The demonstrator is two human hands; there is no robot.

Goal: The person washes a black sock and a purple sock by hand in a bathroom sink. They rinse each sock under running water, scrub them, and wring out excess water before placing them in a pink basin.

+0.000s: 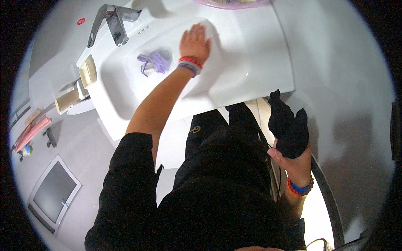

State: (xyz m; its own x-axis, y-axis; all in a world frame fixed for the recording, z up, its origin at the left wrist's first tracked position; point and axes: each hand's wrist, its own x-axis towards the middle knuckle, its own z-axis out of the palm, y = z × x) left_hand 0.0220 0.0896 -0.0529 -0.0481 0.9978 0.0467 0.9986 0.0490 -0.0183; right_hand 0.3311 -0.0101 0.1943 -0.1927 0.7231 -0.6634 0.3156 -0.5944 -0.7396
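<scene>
My left hand (195,44) is over the right part of a white washbasin (116,94), back upwards and fingers stretched out, with nothing in it. Whether it touches the basin's surface is hard to tell. Left of that hand, beside the dark drain, lies a crumpled purple item (158,61) with a thin strap or cord; its exact kind is unclear. Off the basin's right front corner, my right hand (293,164) grips a bunched black fabric piece (292,138), which looks like socks. The cloth hides most of its fingers.
A chrome faucet (114,22) stands at the basin's back left. On the left rim sits a cream soap dish (88,72), near a beige container (67,102). The rim of a pink plastic tub (232,4) shows at the top. Pink towels (33,133) hang far left, above a framed door (55,191).
</scene>
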